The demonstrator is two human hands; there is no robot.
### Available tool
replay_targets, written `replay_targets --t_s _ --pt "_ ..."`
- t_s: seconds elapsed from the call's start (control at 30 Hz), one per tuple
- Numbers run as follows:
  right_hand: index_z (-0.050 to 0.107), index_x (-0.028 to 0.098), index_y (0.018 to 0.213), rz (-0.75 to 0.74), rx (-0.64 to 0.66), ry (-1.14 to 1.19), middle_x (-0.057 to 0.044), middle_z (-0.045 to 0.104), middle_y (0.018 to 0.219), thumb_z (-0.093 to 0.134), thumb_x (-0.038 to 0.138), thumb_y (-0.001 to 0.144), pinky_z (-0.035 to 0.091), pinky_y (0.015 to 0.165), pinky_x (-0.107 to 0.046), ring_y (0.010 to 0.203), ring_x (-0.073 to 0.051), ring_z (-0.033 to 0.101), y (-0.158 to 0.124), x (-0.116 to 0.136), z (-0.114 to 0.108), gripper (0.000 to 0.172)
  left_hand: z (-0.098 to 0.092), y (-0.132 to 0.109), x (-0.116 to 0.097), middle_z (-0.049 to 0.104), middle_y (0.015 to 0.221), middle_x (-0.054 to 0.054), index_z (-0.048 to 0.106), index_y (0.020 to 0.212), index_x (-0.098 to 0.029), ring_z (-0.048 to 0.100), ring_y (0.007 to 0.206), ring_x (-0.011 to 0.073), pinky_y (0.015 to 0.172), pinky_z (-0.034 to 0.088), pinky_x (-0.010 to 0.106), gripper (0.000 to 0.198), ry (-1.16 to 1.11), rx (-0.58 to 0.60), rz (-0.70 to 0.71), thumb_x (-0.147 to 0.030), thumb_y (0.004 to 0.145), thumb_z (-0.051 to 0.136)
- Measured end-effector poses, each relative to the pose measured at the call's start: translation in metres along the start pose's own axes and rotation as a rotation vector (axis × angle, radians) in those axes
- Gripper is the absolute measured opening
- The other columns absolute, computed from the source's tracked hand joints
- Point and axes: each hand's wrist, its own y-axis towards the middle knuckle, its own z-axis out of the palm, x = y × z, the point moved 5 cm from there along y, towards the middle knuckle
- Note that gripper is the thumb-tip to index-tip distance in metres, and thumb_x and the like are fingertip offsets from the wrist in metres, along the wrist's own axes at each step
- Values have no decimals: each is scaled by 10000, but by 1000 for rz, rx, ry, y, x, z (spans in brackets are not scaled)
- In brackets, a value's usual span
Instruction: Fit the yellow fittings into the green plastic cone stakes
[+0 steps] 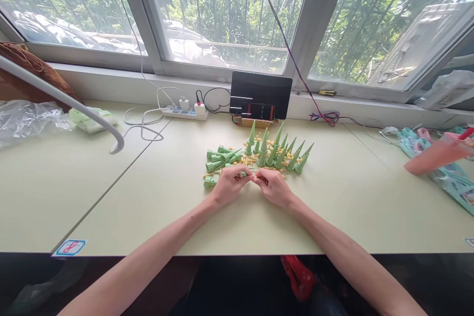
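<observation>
My left hand (232,183) is closed, with a green cone (244,173) showing between its bent fingers. My right hand (273,185) pinches a small yellow piece (255,176), mostly covered by the fingertips. Both sets of fingertips meet just in front of the pile. Behind my right hand, several green cones (280,158) stand upright with their points up, small yellow parts among them. More green cones (223,157) lie on their sides behind my left hand. Loose yellow parts (249,160) are scattered between the two groups.
A phone (258,110) leans before a dark tablet (261,93) at the back of the table (163,207). Left of them lies a power strip (188,114) with white cables. A pink cup (433,154) lies tilted at the right. A white curved bar (74,91) crosses the left.
</observation>
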Motion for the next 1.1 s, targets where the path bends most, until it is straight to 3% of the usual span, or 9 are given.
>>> replay_targets --t_s 0.43,0.6,0.8,1.0,1.1 --pt "581 177 738 -3 20 3 2 542 632 529 243 912 332 555 -238 559 -124 427 1 1 2 193 -1 3 5 654 734 25 666 754 -155 545 569 97 528 481 202 175 -10 75 -13 -293 852 622" --pt "633 174 796 -18 17 8 2 537 631 519 275 931 335 551 -243 551 -124 412 2 3 -1 203 -1 3 6 615 653 4 669 781 -153 525 521 92 495 466 200 191 -15 35 -65 -323 854 624" --pt "666 170 855 29 -32 -10 -9 574 639 502 326 945 360 559 -253 552 -133 460 4 -2 -7 244 2 2 1 661 887 39 628 890 -160 544 540 87 495 493 220 224 -145 49 -145 -373 824 656" --pt "624 160 1085 100 -75 36 0 600 642 509 340 939 407 571 -258 545 -140 508 3 -7 -8 258 3 1 7 590 581 -24 617 908 -164 532 499 105 525 482 228 139 -125 36 -173 -294 864 593" --pt "623 162 1056 89 -128 87 -2 582 642 453 344 969 416 561 -254 540 -134 513 3 -2 -12 264 3 0 10 580 555 -33 628 910 -163 535 470 105 496 461 221 135 -81 19 -167 -284 854 604"
